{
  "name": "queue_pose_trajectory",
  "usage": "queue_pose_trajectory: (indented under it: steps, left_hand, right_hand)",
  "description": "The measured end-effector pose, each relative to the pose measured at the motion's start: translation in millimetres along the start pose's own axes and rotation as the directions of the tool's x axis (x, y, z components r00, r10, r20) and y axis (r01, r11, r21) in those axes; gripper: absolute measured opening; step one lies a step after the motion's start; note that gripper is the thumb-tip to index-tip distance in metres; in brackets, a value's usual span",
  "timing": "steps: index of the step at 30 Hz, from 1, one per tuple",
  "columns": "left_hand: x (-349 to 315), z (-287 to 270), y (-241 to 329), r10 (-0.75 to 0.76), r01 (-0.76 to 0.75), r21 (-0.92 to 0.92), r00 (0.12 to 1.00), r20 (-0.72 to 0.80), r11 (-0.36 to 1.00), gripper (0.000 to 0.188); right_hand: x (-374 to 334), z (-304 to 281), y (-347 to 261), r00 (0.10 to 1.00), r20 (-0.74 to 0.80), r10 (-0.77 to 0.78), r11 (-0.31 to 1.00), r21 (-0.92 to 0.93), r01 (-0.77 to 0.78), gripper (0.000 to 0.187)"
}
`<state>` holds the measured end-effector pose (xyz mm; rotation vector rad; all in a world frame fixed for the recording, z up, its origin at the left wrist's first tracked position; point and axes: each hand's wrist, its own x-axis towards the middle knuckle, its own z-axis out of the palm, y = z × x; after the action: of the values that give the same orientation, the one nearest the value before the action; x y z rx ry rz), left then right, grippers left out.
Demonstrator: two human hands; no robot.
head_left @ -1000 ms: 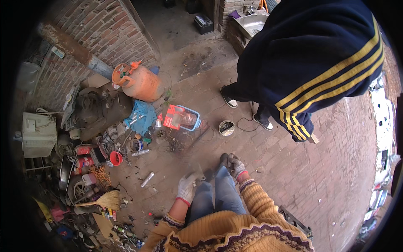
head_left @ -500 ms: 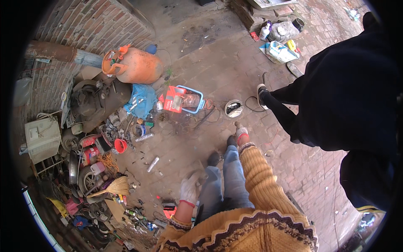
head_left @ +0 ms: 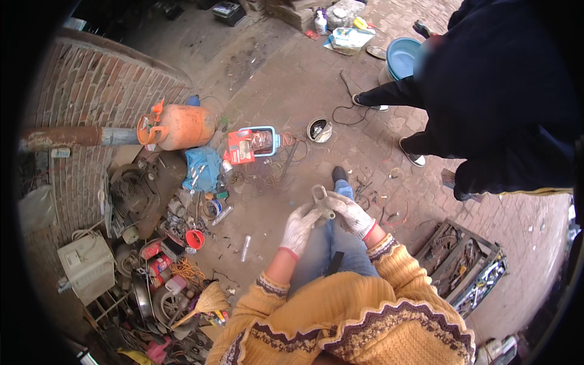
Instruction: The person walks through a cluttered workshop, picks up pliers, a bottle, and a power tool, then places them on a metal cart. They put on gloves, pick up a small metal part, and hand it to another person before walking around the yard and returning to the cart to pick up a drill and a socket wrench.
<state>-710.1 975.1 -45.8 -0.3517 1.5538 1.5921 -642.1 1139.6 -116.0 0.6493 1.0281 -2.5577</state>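
Note:
Both my hands, in off-white knit gloves with pinkish-red cuffs, are raised together over my legs. Between them is a small grey metal part (head_left: pixel 320 194) with an open ring at its top and a short round stub below. My left hand (head_left: pixel 298 230) grips its left side with closed fingers. My right hand (head_left: pixel 354 216) is closed on the part's right side, and its fingertips sit close to the stub. The gloves partly cover the piece, so its exact kind is unclear.
Ahead stand a white pot (head_left: pixel 326 135), a blue basket (head_left: pixel 275 141) with a red box, and an orange gas cylinder (head_left: pixel 185 126). Scrap and a broom (head_left: pixel 210 299) crowd the left. A partitioned tool crate (head_left: pixel 465 258) sits right. A person (head_left: pixel 499 91) in dark clothes stands near blue basins (head_left: pixel 403 58).
My hands were apart, the left low beside my leg and the right stretched forward; now they meet on the grey metal part. The view has shifted, bringing the crate and basins into sight.

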Motion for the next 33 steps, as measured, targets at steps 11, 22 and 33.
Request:
queue_pose_trajectory:
  steps: [11,22,33]
  left_hand:
    - [-39,112,-60,0.042,-0.110,0.082,0.815,0.578,0.991,0.050]
    - [-62,270,-196,-0.340,0.221,0.315,0.851,0.400,0.923,0.035]
    - [-99,383,-278,-0.497,0.200,0.567,0.751,0.436,0.799,0.046]
  right_hand:
    - [-166,-37,30,0.897,-0.276,-0.345,0.444,0.794,0.415,0.034]
    - [-292,-184,142,0.698,-0.667,-0.262,0.155,0.685,0.712,0.030]
    - [-471,-470,284,0.055,-0.942,0.331,-0.064,0.035,0.997,0.031]
